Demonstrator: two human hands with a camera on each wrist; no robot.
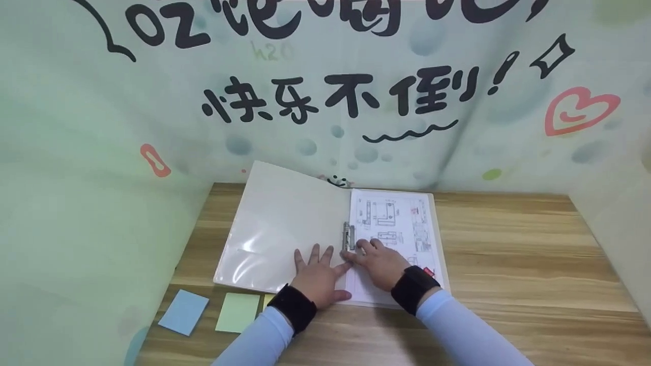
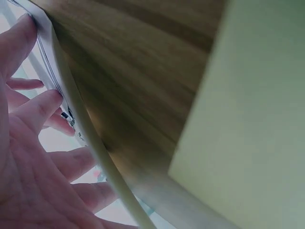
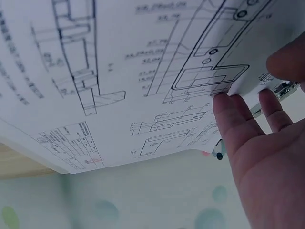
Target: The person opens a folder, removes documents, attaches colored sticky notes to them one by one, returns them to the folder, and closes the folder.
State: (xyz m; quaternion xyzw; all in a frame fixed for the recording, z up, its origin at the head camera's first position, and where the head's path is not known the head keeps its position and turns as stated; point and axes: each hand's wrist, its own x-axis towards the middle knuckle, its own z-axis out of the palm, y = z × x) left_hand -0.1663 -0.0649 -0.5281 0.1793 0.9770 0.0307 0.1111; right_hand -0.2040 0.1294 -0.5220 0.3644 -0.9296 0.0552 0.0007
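A white file folder (image 1: 277, 213) lies opened out, its cover slanting to the left. Printed technical drawings (image 1: 424, 213) fill its right side, with a metal clip (image 1: 348, 236) at their left edge beside the spine. My left hand (image 1: 316, 279) rests fingers spread on the lower inner cover, its thumb reaching the sheets' lower left edge. Just below the clip, my right hand (image 1: 381, 264) touches the paper with its fingertips, thumb close to the clip's lower end. In the right wrist view its fingers (image 3: 233, 121) look nearly straight over the drawing sheet (image 3: 124, 133).
Left of the folder's front edge lie a blue sticky-note pad (image 1: 184, 311) and a green one (image 1: 238, 312). A yellow pad (image 1: 268, 300) is mostly hidden by my left arm. The wooden table (image 1: 524, 254) meets a printed cloth backdrop (image 1: 315, 168) behind.
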